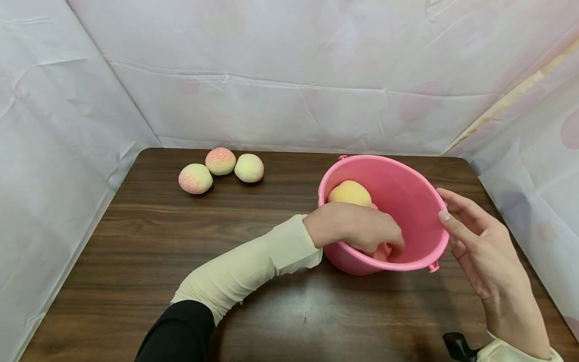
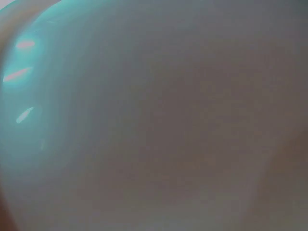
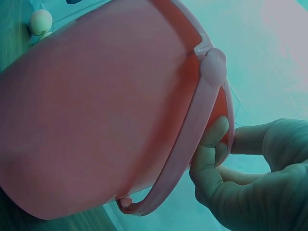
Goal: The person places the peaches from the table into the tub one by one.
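Note:
A pink bucket (image 1: 407,221) stands on the right half of the table, slightly tilted. My left hand (image 1: 362,229) reaches over its near-left rim, fingers curled down inside around a pinkish peach (image 1: 383,251) that is mostly hidden. Behind that hand, a yellow peach (image 1: 350,193) lies in the bucket. At the bucket's right side my right hand (image 1: 486,246) pinches the rim between thumb and fingers; in the right wrist view, fingers (image 3: 216,132) hold the rim beside the handle (image 3: 173,168). The left wrist view is blurred by a close surface.
Three more peaches sit together at the table's back left: a speckled pink one (image 1: 220,161), a pale one (image 1: 249,168) and a pink-and-cream one (image 1: 195,178). White sheeting (image 1: 271,110) walls the dark wooden table (image 1: 149,236) at the back and sides.

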Available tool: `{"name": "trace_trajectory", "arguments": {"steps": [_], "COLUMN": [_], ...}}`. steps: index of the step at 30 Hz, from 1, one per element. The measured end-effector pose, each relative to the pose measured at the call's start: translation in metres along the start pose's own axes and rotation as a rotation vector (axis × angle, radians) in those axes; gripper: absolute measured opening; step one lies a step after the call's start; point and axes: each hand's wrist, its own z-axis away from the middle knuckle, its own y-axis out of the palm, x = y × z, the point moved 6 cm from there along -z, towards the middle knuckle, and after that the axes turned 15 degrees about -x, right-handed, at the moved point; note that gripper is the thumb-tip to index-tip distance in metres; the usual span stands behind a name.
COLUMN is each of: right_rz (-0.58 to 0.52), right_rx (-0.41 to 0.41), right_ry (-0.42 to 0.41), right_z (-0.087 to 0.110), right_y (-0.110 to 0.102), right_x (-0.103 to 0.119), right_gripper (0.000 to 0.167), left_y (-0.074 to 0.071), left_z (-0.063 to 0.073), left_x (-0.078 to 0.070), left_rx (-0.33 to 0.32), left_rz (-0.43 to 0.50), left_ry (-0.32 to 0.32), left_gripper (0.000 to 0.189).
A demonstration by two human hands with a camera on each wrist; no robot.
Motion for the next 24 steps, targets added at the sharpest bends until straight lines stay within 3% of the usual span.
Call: {"name": "trace_trajectory", "arguments": {"steps": [11, 16, 24], "right_rz": [0.000, 0.001, 0.006], "right_rx": [-0.006, -0.005, 0.000], "right_ry": [0.002, 0.005, 0.003], "right_z": [0.000, 0.000, 0.001], "right_y": [-0.001, -0.001, -0.001], "right_x": [0.000, -0.001, -0.001], "right_gripper": [0.050, 0.050, 0.051], "left_y": [-0.001, -0.002, -0.011], "left_z": [-0.001, 0.002, 0.006], "left_x": [-0.001, 0.000, -0.001], "left_rx": [-0.011, -0.025, -0.133], "left_rz": [-0.016, 0.035, -0.083], "left_ry": [0.000, -0.020, -0.007], "left_gripper": [0.020, 0.017, 0.032]}}
